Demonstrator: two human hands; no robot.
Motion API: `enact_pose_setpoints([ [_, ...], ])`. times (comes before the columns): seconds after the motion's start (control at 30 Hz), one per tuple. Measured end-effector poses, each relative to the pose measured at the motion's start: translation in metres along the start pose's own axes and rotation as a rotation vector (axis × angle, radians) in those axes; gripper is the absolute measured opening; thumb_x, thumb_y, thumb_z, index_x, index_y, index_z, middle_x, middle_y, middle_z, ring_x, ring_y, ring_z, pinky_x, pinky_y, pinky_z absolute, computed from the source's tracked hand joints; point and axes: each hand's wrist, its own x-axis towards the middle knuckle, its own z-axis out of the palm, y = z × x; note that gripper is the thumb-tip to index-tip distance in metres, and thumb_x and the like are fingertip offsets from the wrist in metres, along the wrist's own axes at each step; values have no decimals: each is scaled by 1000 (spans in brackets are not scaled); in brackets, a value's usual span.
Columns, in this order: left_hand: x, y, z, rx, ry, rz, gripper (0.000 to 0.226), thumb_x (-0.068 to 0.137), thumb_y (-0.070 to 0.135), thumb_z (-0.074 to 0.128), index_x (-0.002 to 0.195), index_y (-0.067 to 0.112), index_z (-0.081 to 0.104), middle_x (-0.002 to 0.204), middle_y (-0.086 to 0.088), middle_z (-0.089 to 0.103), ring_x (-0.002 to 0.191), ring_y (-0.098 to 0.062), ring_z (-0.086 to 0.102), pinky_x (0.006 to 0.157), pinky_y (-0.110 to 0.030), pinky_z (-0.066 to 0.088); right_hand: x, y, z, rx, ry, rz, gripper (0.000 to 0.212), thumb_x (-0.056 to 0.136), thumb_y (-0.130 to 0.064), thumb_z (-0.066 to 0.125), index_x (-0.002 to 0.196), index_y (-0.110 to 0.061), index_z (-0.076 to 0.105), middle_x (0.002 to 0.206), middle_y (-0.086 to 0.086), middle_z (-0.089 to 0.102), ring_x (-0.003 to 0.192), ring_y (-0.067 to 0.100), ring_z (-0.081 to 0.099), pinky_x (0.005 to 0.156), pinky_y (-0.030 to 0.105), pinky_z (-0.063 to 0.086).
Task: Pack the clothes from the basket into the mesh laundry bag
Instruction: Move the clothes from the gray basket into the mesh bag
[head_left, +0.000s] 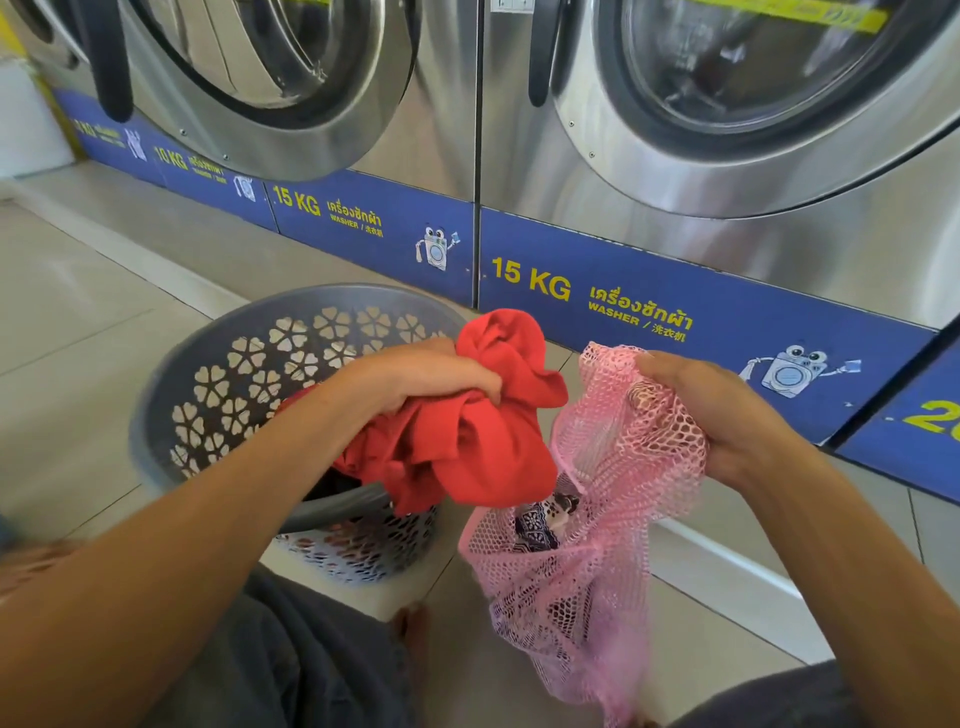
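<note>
Grey basket (156, 415) sits on the pale tiled floor (78, 312), and above its rim the left hand (415, 376) is fisted around a bunched red garment (483, 441). Just to its right the pink mesh bag (597, 519) hangs with its mouth upward, the right hand (711, 410) pinching its rim, washers (727, 156) close behind.
</note>
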Motion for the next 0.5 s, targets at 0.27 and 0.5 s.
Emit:
enact_pose_setpoints([
  [0.27, -4, -3, 16, 90, -133, 0, 43, 64, 34, 77, 105, 26, 70, 101, 0, 76, 90, -19, 74, 86, -40, 61, -1, 2, 0, -16, -9, -34, 20, 101, -18, 53, 107, -13, 71, 79, 3, 77, 66, 16, 72, 66, 33, 55],
  [0.5, 2, -3, 26, 267, 19, 85, 19, 73, 19, 66, 91, 14, 69, 89, -6, 71, 78, -19, 63, 75, -36, 56, -4, 2, 5, -90, -25, -24, 24, 102, -18, 50, 113, -10, 70, 90, 10, 77, 74, 21, 72, 74, 36, 56],
])
